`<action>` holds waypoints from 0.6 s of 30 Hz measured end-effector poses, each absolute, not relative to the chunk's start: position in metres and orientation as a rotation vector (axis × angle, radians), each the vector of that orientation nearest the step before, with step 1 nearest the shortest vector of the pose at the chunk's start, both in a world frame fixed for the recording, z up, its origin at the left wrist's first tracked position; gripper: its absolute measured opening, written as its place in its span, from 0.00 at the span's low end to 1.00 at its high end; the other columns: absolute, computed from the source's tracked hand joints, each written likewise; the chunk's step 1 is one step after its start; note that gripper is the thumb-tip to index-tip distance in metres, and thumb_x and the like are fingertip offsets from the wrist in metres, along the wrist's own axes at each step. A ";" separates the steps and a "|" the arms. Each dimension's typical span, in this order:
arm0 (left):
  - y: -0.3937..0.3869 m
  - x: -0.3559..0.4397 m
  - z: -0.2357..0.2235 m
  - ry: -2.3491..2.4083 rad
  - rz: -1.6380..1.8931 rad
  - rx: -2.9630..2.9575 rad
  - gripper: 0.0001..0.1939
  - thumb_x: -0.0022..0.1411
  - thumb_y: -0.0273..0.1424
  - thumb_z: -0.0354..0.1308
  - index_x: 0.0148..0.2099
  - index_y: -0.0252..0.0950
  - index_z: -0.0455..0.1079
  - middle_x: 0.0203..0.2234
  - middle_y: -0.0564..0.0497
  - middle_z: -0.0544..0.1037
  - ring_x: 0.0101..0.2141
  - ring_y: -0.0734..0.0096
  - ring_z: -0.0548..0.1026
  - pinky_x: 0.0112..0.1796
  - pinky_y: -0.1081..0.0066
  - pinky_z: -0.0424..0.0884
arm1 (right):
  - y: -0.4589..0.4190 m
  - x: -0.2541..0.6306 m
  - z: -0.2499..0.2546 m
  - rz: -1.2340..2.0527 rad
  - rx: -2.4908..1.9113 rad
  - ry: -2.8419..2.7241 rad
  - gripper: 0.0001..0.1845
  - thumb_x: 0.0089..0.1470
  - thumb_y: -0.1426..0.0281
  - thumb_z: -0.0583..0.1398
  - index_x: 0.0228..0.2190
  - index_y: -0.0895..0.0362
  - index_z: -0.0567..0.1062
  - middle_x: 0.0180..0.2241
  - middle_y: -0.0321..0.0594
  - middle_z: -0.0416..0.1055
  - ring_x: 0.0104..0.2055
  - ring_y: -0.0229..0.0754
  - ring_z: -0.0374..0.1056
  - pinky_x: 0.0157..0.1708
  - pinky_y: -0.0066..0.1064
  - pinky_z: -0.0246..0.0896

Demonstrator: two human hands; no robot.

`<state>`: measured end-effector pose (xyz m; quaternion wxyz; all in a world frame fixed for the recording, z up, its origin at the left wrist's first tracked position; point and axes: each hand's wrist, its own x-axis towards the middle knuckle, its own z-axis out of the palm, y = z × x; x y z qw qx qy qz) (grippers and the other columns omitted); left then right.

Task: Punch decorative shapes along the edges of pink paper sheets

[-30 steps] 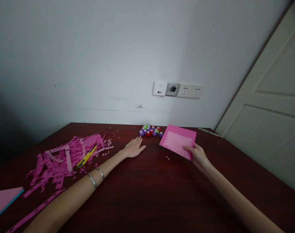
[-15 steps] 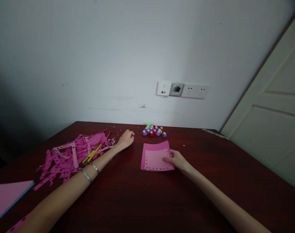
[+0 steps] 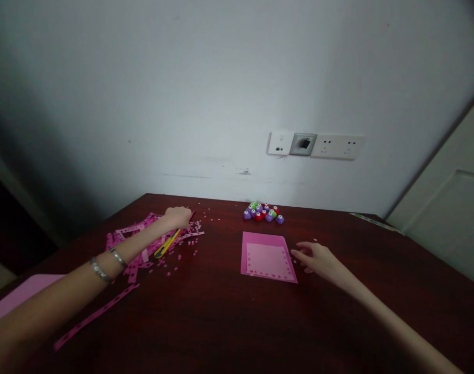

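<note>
On the table lies a dark pink sheet (image 3: 262,238) with a smaller light pink sheet (image 3: 268,257) on it, dotted with small shapes along its right and bottom edges. Just right of them hovers my right hand (image 3: 318,259), fingers apart and holding nothing. My left hand (image 3: 178,217) is over the far end of a heap of punched pink paper strips (image 3: 133,234), its fingers curled down. A thin dark red stick end (image 3: 193,214) shows beside its fingers; whether they grip it is hidden. A yellow utility knife (image 3: 167,244) lies just below this hand.
Purple, red and green craft punches (image 3: 263,212) cluster near the wall. Tiny pink cut-outs (image 3: 194,241) are scattered by the heap. A loose punched strip (image 3: 96,315) and pink paper (image 3: 30,291) lie at the left. A thin flat strip (image 3: 377,222) rests at the far right edge.
My right hand has let go of the pink sheets, which now lie on the table. My left hand has moved left over the strips. The camera view has shifted left.
</note>
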<state>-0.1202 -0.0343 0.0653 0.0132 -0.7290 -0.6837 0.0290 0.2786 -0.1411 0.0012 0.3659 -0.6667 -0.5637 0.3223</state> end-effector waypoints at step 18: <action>-0.057 -0.178 0.074 -2.180 0.270 -2.443 0.12 0.37 0.28 0.59 0.11 0.35 0.60 0.07 0.54 0.60 0.17 0.71 0.65 0.24 0.71 0.63 | -0.160 0.267 0.017 0.846 -1.535 -1.874 0.15 0.46 0.65 0.59 0.33 0.61 0.78 0.28 0.44 0.76 0.27 0.44 0.71 0.27 0.31 0.66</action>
